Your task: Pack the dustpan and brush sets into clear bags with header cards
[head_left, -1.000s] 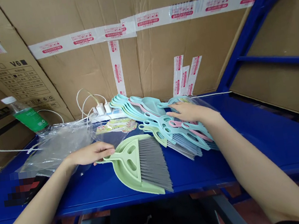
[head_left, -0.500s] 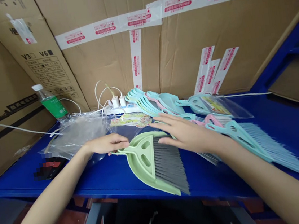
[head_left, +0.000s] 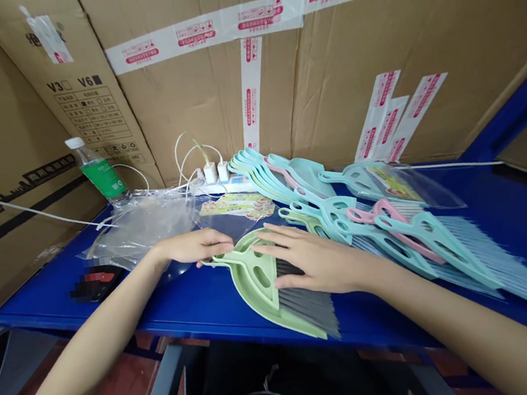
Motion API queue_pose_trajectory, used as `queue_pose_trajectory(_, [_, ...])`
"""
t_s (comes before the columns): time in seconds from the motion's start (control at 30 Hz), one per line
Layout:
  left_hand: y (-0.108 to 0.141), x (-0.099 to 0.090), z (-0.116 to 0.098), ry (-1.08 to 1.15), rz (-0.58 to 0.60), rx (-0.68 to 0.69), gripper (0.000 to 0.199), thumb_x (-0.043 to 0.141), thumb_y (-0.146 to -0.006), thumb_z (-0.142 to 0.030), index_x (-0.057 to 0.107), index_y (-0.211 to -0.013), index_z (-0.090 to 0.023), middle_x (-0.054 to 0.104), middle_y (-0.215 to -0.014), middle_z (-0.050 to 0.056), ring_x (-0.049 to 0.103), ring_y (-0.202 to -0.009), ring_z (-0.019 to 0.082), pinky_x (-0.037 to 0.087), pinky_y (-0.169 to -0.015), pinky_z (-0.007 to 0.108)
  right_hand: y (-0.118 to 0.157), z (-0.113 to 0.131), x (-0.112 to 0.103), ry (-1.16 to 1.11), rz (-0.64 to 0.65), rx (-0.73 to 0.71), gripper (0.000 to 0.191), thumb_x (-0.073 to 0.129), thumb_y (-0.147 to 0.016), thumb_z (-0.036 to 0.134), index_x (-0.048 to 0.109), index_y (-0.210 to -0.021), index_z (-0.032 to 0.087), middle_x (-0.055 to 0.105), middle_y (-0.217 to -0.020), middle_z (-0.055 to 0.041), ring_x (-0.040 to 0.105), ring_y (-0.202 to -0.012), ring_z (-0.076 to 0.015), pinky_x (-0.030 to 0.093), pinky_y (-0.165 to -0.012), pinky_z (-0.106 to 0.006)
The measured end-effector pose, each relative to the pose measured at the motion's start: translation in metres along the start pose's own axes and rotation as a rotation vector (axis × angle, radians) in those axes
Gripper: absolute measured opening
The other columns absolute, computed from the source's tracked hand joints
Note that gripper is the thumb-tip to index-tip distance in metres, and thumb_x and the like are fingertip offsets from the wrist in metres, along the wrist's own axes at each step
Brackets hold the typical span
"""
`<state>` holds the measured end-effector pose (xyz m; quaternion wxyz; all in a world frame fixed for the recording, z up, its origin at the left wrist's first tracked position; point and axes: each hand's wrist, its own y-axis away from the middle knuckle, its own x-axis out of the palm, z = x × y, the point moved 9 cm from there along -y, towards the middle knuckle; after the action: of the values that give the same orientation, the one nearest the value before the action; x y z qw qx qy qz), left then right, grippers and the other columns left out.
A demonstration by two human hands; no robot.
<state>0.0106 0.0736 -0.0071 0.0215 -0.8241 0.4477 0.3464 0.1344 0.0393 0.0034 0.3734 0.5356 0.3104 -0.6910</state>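
Observation:
A pale green dustpan (head_left: 245, 292) lies on the blue table in front of me, with a green hand brush (head_left: 308, 307) with dark grey bristles nested in it. At the handle end, my left hand (head_left: 195, 245) is closed round the grips, its fingertips partly hidden. My right hand (head_left: 316, 258) lies across the brush with fingers outstretched, over the top of the bristles. Beyond it, several light blue, green and pink hand brushes (head_left: 426, 232) overlap in a pile to the right. A stack of dustpans (head_left: 305, 170) sits behind them.
Clear plastic bags (head_left: 152, 227) and printed cards (head_left: 238, 206) lie to the left and middle. A power strip (head_left: 237, 184) with chargers, a bottle (head_left: 102, 175) and a dark phone-like object (head_left: 94, 282) are also there. Cardboard boxes (head_left: 203, 96) wall the back.
My right hand has moved left onto the brush, its fingers now over the brush's green body and bristles. My left hand keeps its hold. The view has shifted slightly.

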Motion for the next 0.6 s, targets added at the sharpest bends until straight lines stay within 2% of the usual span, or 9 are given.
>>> queue_pose_trajectory(0.13, [0.001, 0.001, -0.001, 0.039, 0.011, -0.007, 0.047, 0.046, -0.092, -0.061, 0.044, -0.071, -0.019, 0.034, -0.062, -0.007, 0.037, -0.047, 0.006, 0.034, -0.040, 0.019, 0.001, 0.000, 0.001, -0.027, -0.006, 0.014, 0.072, 0.048, -0.093, 0.061, 0.038, -0.153, 0.021, 0.021, -0.163, -0.0134, 0.009, -0.150, -0.0369, 0.020, -0.117, -0.061])
queue_pose_trajectory(0.23, [0.002, 0.002, -0.001, 0.075, 0.021, -0.001, 0.048, 0.048, -0.090, -0.064, 0.049, -0.075, -0.018, 0.036, -0.063, -0.006, 0.038, -0.049, 0.007, 0.036, -0.041, 0.019, 0.002, 0.000, 0.003, -0.051, -0.015, 0.004, 0.079, 0.048, -0.090, 0.067, 0.033, -0.155, 0.023, 0.010, -0.164, -0.0156, 0.008, -0.150, -0.0388, 0.019, -0.116, -0.063])
queue_pose_trajectory(0.43, [0.003, 0.001, 0.006, 0.094, 0.064, -0.025, 0.047, 0.052, -0.090, -0.061, 0.062, -0.100, -0.017, 0.048, -0.070, -0.004, 0.043, -0.055, 0.008, 0.038, -0.049, 0.019, -0.002, 0.001, 0.014, -0.043, 0.054, 0.016, 0.083, 0.050, -0.090, 0.066, 0.025, -0.157, 0.024, 0.006, -0.164, -0.0171, 0.004, -0.149, -0.0403, 0.013, -0.116, -0.066])
queue_pose_trajectory(0.6, [0.003, 0.000, 0.006, 0.125, 0.075, 0.004, 0.047, 0.056, -0.088, -0.060, 0.065, -0.107, -0.017, 0.055, -0.073, -0.002, 0.045, -0.058, 0.009, 0.039, -0.053, 0.019, -0.005, 0.008, 0.014, -0.039, 0.022, -0.023, 0.081, 0.053, -0.090, 0.063, 0.023, -0.157, 0.028, 0.004, -0.165, -0.0144, 0.001, -0.149, -0.0401, 0.010, -0.115, -0.067])
